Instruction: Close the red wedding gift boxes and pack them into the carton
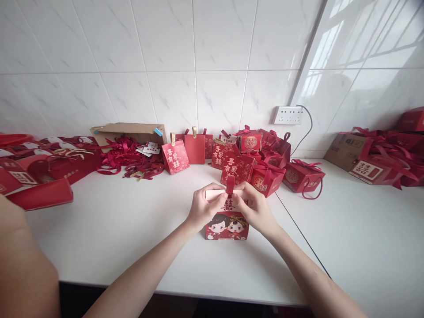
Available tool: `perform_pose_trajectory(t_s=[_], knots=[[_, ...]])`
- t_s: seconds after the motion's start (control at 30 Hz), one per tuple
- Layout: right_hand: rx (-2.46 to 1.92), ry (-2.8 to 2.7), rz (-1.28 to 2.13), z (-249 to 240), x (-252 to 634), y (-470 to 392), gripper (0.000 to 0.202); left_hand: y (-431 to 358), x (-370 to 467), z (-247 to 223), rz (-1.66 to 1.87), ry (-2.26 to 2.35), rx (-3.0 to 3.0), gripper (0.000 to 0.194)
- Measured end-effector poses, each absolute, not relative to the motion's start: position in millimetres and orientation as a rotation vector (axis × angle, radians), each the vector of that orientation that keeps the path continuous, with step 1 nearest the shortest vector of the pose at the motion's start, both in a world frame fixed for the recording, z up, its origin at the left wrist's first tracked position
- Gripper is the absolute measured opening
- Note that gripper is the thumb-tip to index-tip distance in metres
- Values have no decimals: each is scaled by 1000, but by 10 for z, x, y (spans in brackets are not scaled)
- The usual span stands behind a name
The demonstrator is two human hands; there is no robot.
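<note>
A red and white gift box [227, 226] with two cartoon figures on its front stands upright on the white table [139, 247]. My left hand [206, 205] grips its top edge from the left, thumb pressed near the middle. From the right, my right hand [254, 205] pinches the same top edge. Between my thumbs a red ribbon loop [230, 183] rises from the top of the box. Both hands are closed, and the fingers behind the box are hidden. Just beyond stands a red box with gold characters [236, 168].
Finished-looking red boxes [266, 179] with bows cluster behind my right hand. Red ribbons [122, 152] spill from a cardboard box [129, 129] at the back left. Flat red cartons [39, 194] lie at left. A power strip [288, 115] hangs on the tiled wall. A person's arm [26, 265] shows at lower left.
</note>
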State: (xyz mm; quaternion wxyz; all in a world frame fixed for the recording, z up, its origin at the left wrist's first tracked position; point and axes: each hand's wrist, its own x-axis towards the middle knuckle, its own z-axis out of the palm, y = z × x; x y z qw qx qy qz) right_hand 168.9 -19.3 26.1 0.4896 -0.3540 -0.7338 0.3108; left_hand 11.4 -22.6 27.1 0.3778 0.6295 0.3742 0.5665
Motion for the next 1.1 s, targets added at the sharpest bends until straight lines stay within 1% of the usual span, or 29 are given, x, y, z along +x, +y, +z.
perform_pose_trajectory(t_s=[0.3, 1.1], knots=[[-858, -1801, 760, 292, 1700, -199, 23, -227, 98, 280, 1425, 905, 1616, 23], [-871, -1790, 707, 295, 1689, -203, 22, -217, 83, 228, 1432, 911, 1599, 29]])
